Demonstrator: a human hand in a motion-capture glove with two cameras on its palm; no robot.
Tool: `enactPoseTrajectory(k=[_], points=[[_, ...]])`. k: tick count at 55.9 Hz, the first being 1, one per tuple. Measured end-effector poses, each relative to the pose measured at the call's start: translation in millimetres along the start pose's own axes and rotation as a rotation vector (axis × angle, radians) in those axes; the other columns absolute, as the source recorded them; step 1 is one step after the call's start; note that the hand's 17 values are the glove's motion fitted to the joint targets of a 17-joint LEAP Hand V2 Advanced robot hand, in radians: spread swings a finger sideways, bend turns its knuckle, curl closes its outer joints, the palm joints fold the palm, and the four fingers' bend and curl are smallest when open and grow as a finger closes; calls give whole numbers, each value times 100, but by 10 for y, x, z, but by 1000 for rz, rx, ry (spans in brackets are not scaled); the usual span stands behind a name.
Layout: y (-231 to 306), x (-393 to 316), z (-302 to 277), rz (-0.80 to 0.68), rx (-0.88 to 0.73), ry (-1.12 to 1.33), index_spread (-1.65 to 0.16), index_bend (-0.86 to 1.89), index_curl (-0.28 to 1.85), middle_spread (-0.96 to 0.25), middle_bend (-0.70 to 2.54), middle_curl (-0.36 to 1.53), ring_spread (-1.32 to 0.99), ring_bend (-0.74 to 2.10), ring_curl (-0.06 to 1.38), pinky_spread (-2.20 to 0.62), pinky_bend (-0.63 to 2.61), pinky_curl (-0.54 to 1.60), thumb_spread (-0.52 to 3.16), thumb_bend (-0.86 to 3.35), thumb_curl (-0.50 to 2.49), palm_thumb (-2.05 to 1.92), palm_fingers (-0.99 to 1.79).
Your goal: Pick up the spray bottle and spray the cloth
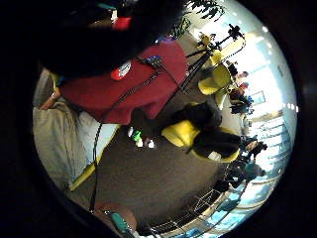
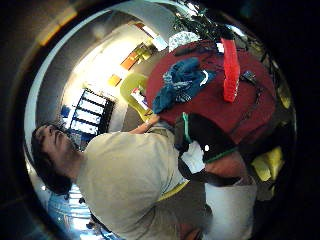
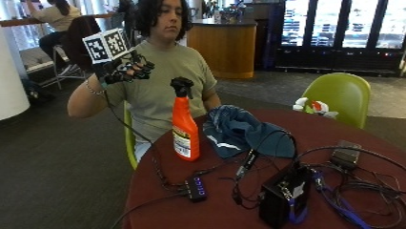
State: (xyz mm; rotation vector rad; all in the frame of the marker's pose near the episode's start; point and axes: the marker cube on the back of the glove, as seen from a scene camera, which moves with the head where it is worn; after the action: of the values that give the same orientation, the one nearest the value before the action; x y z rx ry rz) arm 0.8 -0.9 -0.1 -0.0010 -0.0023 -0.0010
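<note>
Here, one person sits behind a round dark red desk, in a yellow-green chair whose edge shows beside the body. The gloved right hand, the grip, is raised beside the shoulder, well apart from everything on the desk. Its fingers hang loosely curled and it holds nothing.

One orange spray bottle with a black trigger head stands upright near the desk's edge in front of the person, untouched. In the thumb side palm view the same bottle shows as a red-orange upright shape on the red desk. Just beside it lies one blue cloth, crumpled in a heap, with a white stripe showing in a fold; the thumb side palm view shows the cloth between the bottle and the desk's edge nearest the person. I cannot tell whether bottle and cloth touch.

Nearer the outside camera, one black box stands among a tangle of black cables, and one small black hub with blue lights lies near the front edge. A second yellow-green chair stands at the desk's far side, with a white and orange object just in front of it.
</note>
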Motion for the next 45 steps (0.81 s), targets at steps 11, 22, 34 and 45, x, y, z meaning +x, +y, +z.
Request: enactPoseTrajectory(k=[11,22,34,45], points=[[-83,16,6,21,-18,-20,-35,15,15,-1,19,14,-6,35,15,18,39,20,90,26,19,48,33],[-153,11,128,81,4,-79,-39,14,18,0,20,20,-6,37,19,20,39,24,108,19,26,51,32],[-215,-5,425,171,13,-259,-40,14,20,1,19,25,-5,38,23,21,39,28,115,14,32,57,33],[-322,-116,618,309,125,-495,-39,15,22,3,18,26,-2,39,25,21,41,31,119,12,37,66,36]])
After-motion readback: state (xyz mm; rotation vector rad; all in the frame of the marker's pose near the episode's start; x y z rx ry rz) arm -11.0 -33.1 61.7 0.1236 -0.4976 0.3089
